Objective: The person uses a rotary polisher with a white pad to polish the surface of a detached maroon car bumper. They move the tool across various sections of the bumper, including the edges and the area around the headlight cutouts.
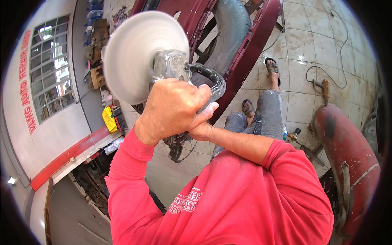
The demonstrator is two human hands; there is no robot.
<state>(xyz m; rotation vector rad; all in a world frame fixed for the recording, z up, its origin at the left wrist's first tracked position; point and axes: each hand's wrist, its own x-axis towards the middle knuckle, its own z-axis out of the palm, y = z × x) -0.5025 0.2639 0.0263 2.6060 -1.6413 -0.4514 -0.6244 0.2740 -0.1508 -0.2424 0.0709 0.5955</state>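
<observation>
A worn grey power polisher (169,64) with a large round white pad (134,55) is raised in front of me. Circular smears blur the pad's face. My left hand (173,107) is closed over the tool just behind its head, beside the black loop handle (218,81). Tucked behind it, my right hand (200,131) is wrapped on the polisher's body, most of its fingers hidden. Beyond the tool lies a dark red car bumper (249,47), with a tyre (230,30) within its curve. From this angle, whether pad and bumper touch is unclear.
A power cord (341,45) trails over the tiled floor (302,24) at right. A wooden-handled tool (325,92) stands near a big rounded red panel (347,151). At left are a cluttered bench (98,41), a yellow bag (109,119) and a wall with a grid window (53,67).
</observation>
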